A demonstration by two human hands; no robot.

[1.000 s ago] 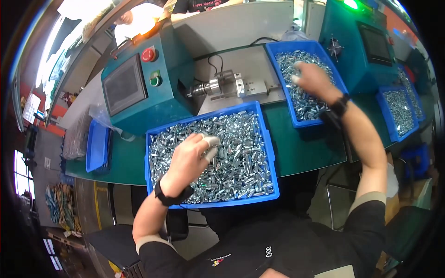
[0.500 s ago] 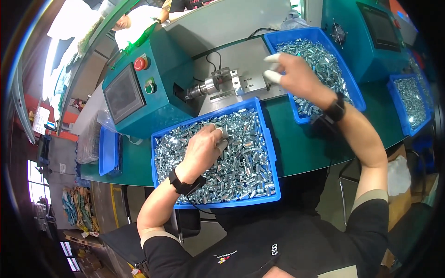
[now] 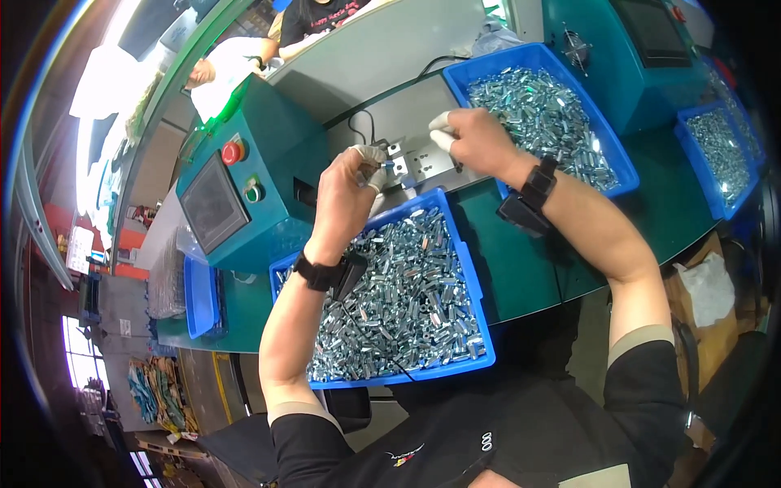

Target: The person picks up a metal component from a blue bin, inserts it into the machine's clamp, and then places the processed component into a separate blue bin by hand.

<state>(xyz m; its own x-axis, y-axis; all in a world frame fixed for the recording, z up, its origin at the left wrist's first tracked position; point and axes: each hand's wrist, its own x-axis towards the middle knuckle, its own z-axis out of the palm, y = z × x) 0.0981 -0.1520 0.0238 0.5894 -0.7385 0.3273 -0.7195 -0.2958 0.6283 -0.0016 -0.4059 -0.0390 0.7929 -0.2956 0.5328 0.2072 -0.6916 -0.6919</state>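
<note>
My left hand (image 3: 348, 189), with white covers on its fingertips, is at the metal clamping fixture (image 3: 400, 165) of a teal machine. Its thumb and forefinger are pinched on a small shiny metal part (image 3: 389, 163), mostly hidden by the fingers. Right of the fixture is my right hand (image 3: 482, 145), thumb and forefinger slightly apart, with nothing visible between the white-covered tips. A blue bin (image 3: 480, 313) full of small silvery hexagonal metal pieces (image 3: 399, 301) stands below my left hand. Another blue bin (image 3: 622, 159) of similar pieces (image 3: 541, 110) lies beyond my right hand.
The teal machine (image 3: 244, 175) at left carries a dark screen (image 3: 213, 203) and a red button (image 3: 233, 152). A second teal machine (image 3: 643, 65) and a smaller blue bin (image 3: 716, 203) are at right. Two people (image 3: 232, 69) are behind the partition (image 3: 342, 61).
My left hand has moved up from the metal pieces in the near bin to the fixture. My right hand has shifted left toward the fixture, its fingertips closer together.
</note>
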